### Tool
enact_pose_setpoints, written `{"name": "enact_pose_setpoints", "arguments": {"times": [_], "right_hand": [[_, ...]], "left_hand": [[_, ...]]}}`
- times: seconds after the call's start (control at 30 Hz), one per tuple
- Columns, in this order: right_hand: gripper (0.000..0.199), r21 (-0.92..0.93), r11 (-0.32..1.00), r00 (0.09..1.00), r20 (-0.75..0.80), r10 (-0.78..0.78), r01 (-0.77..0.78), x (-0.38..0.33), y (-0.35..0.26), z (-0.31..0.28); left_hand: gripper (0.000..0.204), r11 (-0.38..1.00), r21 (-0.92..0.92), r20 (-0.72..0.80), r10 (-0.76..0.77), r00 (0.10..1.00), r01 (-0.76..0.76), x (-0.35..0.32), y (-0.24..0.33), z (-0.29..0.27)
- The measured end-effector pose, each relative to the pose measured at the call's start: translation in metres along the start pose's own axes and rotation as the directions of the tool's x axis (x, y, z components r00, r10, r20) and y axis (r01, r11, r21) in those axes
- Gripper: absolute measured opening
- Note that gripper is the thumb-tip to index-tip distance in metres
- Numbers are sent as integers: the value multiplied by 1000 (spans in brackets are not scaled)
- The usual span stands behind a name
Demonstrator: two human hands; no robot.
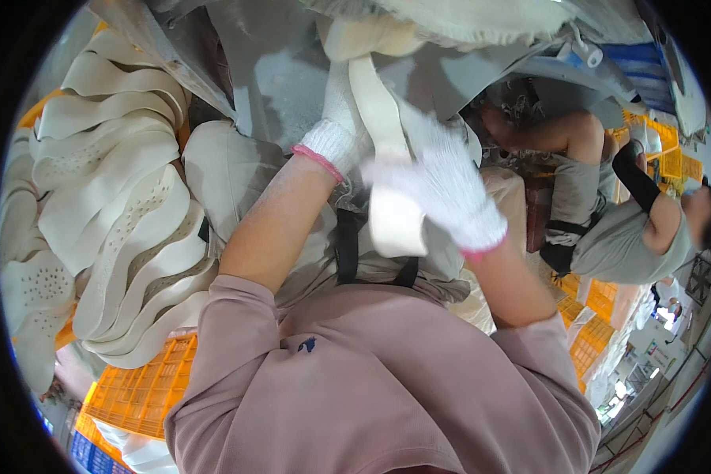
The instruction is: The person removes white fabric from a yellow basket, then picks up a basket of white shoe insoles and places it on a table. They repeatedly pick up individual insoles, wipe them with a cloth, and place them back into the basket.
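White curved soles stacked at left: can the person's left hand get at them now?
Probably yes: only the left knee seems to lie between the left hand and the stacked soles, though that hand appears busy at another sole.

Factory workshop, orange crates (138, 379), piled white soles (126, 245)

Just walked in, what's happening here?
A person in white knit gloves with pink cuffs is handling a curved off-white sole-shaped piece. The blurred right hand crosses its middle; the left hand is at its upper left, grip unclear. Similar off-white pieces lie heaped at left, by an orange plastic mesh crate.
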State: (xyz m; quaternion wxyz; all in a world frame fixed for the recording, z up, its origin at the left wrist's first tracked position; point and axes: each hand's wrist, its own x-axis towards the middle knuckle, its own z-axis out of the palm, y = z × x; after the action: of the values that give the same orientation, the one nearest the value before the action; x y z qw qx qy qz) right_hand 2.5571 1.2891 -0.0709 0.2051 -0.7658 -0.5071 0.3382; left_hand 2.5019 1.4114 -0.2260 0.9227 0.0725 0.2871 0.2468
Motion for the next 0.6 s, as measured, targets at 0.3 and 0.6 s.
{"name": "enact_pose_setpoints", "arguments": {"times": [0.3, 0.6], "right_hand": [[55, 602, 788, 990, 122, 66, -127, 12, -11, 0], [72, -113, 983, 894, -413, -177, 142, 2, 11, 32]], "left_hand": [[59, 965, 2, 42, 260, 965, -260, 15, 9, 4], [68, 977, 65, 95, 194, 976, -201, 19, 14, -18]]}}
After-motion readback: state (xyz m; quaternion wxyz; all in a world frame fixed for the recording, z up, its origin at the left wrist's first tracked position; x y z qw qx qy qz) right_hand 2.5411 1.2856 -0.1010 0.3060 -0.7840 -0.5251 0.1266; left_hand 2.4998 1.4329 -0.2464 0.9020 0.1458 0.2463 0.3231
